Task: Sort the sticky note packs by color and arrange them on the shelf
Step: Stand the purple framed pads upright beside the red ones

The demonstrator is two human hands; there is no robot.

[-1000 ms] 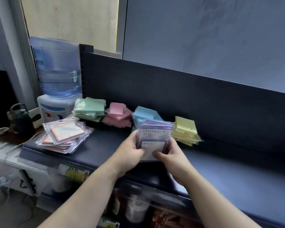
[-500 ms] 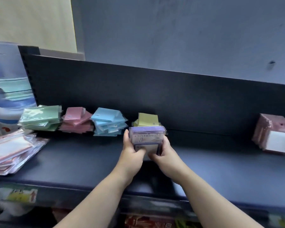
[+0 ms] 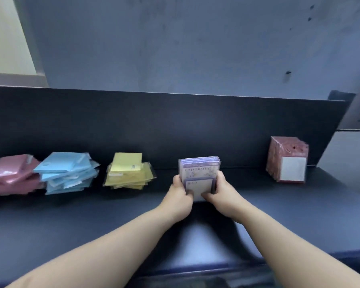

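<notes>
A stack of purple sticky note packs (image 3: 199, 173) stands upright on the dark shelf (image 3: 91, 221), right of the yellow pile. My left hand (image 3: 180, 196) grips its left side and my right hand (image 3: 220, 194) grips its right side, thumbs on the front pack. Along the shelf's back lie a yellow pile (image 3: 129, 173), a blue pile (image 3: 66, 173) and a pink pile (image 3: 12, 175). A red stack (image 3: 287, 161) stands upright at the far right.
The shelf's dark back panel (image 3: 175, 125) rises behind the piles, with a grey wall (image 3: 175, 42) above. Bare shelf surface lies between the purple stack and the red stack, and in front of all piles.
Both hands have carried the purple stack to the right, from in front of the yellow pile to a spot beyond it. My view has turned right, so the green pile has left the frame.
</notes>
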